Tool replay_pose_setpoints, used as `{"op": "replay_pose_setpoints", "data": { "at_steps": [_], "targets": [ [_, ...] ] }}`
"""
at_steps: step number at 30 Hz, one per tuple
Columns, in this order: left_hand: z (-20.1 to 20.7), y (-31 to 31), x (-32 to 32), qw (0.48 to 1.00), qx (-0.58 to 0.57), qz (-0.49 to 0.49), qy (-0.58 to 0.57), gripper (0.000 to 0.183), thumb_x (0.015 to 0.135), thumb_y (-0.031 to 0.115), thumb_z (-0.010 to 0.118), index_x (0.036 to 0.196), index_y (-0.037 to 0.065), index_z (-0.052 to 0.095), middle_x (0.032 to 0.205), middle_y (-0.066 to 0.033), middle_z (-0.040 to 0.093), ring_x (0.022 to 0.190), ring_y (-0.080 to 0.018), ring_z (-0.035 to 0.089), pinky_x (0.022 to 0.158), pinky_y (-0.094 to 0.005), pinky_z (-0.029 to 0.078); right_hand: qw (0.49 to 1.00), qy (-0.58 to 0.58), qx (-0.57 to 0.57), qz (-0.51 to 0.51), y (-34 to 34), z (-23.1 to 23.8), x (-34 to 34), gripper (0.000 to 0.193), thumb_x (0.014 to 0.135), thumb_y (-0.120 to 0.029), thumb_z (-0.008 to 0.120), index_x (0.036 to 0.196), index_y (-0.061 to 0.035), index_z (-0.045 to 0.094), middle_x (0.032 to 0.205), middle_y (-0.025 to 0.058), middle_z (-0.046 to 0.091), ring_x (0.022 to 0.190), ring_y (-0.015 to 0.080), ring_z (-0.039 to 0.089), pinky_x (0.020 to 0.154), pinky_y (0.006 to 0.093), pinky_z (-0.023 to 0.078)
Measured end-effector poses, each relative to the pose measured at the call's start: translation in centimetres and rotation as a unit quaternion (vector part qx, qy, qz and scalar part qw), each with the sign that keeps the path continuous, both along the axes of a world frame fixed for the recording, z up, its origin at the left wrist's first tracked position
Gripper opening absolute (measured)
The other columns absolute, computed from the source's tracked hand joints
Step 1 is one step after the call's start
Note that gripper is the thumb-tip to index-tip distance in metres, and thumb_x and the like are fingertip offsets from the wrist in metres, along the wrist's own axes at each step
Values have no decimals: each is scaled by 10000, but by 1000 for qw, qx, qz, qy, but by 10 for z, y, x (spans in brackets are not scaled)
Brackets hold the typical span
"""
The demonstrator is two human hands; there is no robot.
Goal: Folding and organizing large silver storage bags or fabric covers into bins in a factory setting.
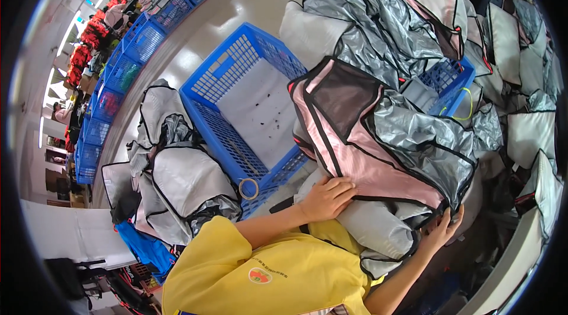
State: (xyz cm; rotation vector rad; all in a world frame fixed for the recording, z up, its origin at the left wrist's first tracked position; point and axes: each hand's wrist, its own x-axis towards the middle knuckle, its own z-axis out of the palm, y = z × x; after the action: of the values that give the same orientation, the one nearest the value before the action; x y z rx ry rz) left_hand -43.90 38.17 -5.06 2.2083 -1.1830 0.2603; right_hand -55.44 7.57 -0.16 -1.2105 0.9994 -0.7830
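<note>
While the left hand (327, 199) rests curled fingers on the near-left edge of a pink, silver-lined bag (378, 172), the right hand (439, 232) touches its near-right corner; whether either pinches fabric, I cannot tell. The bag lies right of a blue plastic crate (223, 68).

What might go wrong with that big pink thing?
The pink piece might slip: the left hand and right hand are only at its near edge. It could snag on the blue basket, which its left edge overlaps in this view. The silver heap might slide, being loosely piled.
</note>
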Motion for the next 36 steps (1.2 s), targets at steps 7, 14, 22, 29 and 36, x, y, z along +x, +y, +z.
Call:
{"op": "replay_pose_setpoints", "data": {
  "at_steps": [7,14,22,29,36],
  "targets": [
    [-2,-7,-2,1000,-7,-6,5,340,853,194,746,1169,75,706,1241,-45,675,1211,-231,610,941,-409,494,999,-3,11,-30,-1,5,-1,483,1043,-158,602,1502,-231,469,581,-76,354,447,21,297,392,217,226],
    [45,-17,12,997,65,12,44,193,856,240,755,981,100,712,1009,-36,665,937,-225,643,721,-343,546,999,-24,-14,39,-4,-19,-12,501,1016,-101,620,1483,-169,448,730,-64,454,542,25,384,456,216,308],
    [105,-63,49,988,101,36,115,145,902,205,743,934,68,709,820,-85,691,799,-308,679,659,-403,543,998,-32,-19,56,18,-42,-46,535,1009,-38,643,1472,-136,392,874,-40,539,613,29,451,523,194,359],
    [41,-88,82,981,187,-52,16,171,872,192,728,996,80,690,1093,-87,646,1077,-307,585,906,-442,460,997,-30,-5,65,24,-42,-51,585,993,-24,662,1489,-143,377,850,-32,576,657,38,499,567,192,393],
    [2,-66,71,995,93,-31,18,202,869,139,734,1057,68,725,1139,-97,638,1102,-318,574,939,-463,451,995,-51,45,70,27,-51,-49,569,979,7,659,1454,-163,396,791,-60,521,615,25,448,518,199,333]
  ]
}}
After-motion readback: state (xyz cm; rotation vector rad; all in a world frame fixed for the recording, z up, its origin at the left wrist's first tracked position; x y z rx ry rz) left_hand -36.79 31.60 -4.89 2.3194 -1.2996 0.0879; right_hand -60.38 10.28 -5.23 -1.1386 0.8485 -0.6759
